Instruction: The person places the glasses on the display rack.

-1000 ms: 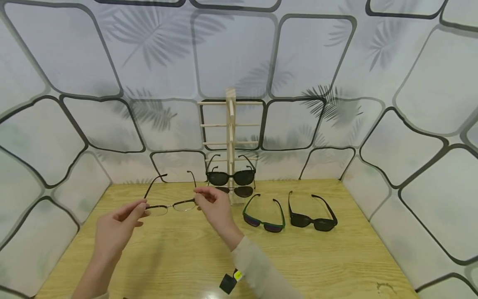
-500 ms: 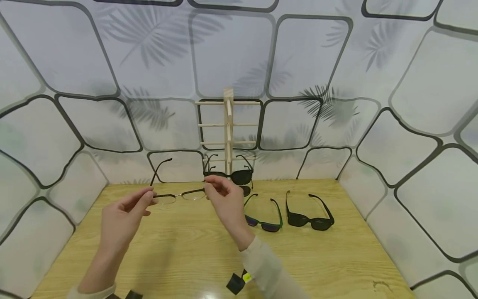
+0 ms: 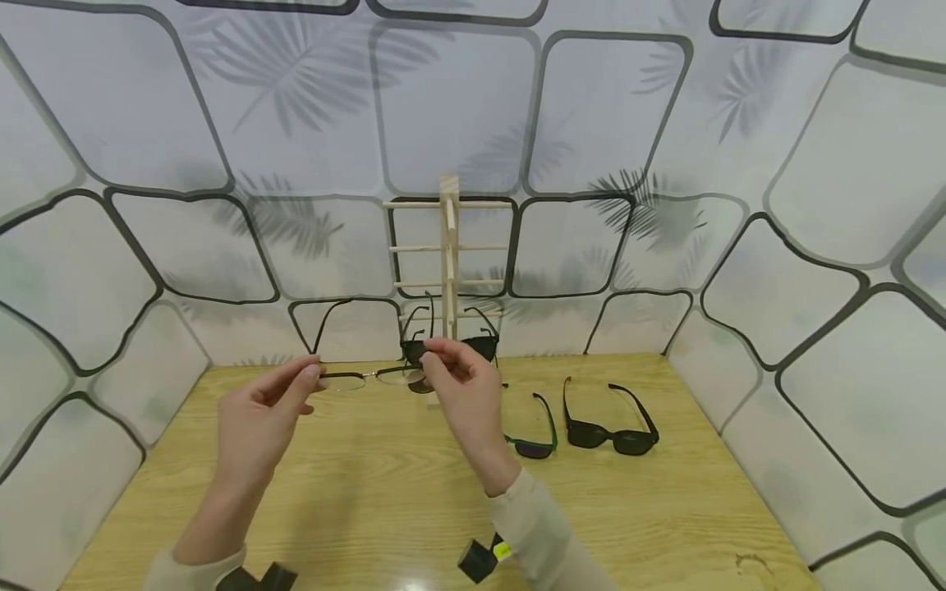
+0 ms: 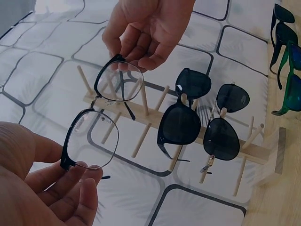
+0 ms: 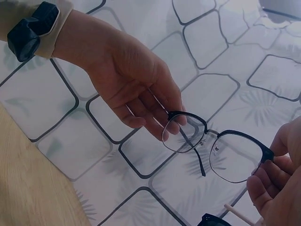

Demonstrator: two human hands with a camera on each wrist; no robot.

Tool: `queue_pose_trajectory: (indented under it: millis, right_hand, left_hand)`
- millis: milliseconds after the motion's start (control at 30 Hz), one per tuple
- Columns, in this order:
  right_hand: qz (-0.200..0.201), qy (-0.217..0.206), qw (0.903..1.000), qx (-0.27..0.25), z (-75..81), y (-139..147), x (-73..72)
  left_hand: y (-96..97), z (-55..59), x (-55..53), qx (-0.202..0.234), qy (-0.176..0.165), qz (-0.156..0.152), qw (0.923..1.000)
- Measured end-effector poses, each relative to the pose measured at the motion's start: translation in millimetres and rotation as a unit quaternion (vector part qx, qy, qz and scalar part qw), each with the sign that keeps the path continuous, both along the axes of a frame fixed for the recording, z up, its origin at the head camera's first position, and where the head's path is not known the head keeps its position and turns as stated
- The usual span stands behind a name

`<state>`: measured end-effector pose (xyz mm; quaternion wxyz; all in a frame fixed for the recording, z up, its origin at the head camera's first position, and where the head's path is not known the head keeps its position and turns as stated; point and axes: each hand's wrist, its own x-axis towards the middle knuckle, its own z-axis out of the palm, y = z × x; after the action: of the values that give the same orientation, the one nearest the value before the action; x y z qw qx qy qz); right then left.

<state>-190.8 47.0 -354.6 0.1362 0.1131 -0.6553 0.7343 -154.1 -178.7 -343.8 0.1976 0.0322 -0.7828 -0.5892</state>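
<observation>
A pair of eyeglasses [image 3: 342, 376] with a dark upper frame and clear lenses is held up between my two hands, temples unfolded and pointing away. My left hand [image 3: 259, 419] pinches the left end of the frame at the hinge. The right end is pinched by my right hand [image 3: 469, 406], thumb and fingers at the corner. Just beyond stands a wooden display rack [image 3: 449, 246] with rows of pegs. Two pairs of sunglasses hang on its lower pegs, a black pair [image 4: 181, 123] and, below it, a metal-framed pair [image 4: 221, 139]. My right hand partly hides both in the head view.
On the wooden table [image 3: 650, 509], right of the rack, lie green-framed sunglasses [image 3: 535, 449], partly behind my right hand, and black sunglasses [image 3: 609, 437]. Patterned cloth walls [image 3: 332, 238] enclose the table at the back and both sides. Wrist cameras [image 3: 478, 561] show near the front.
Both hands have carried the eyeglasses rightward and upward, toward the rack. My right hand now covers part of the hanging sunglasses and of the green pair.
</observation>
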Motion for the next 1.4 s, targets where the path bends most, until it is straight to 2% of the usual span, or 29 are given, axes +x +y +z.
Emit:
queue_pose_trajectory:
  millis: [267, 500, 733, 967, 1167, 1400]
  right_hand:
    - [-0.020, 0.004, 0.9998, 0.001, 5.7, 9, 1.6]
    - [-0.035, -0.001, 0.9992, -0.019, 7.7, 17, -1.0]
    - [-0.062, 0.002, 0.9976, -0.029, 10.8, 28, -4.5]
    - [-0.072, 0.014, 0.9970, -0.025, 8.2, 36, -12.3]
    - [-0.069, -0.006, 0.9972, -0.029, 8.0, 44, -19.4]
    - [-0.078, -0.025, 0.9963, -0.027, 9.1, 51, -27.7]
  left_hand:
    - [9.0, 4.1, -4.8, 0.019, -0.002, -0.027, 0.9994]
    - [18.2, 8.1, -11.1, 0.002, 0.007, -0.044, 0.9990]
    - [28.3, 10.3, -21.9, -0.006, 0.000, -0.064, 0.9980]
    - [37.7, 11.0, -30.4, -0.005, 0.020, -0.075, 0.9970]
    - [44.0, 14.6, -35.7, -0.021, 0.012, -0.086, 0.9960]
    - [48.7, 15.0, -43.7, -0.017, 0.017, -0.106, 0.9941]
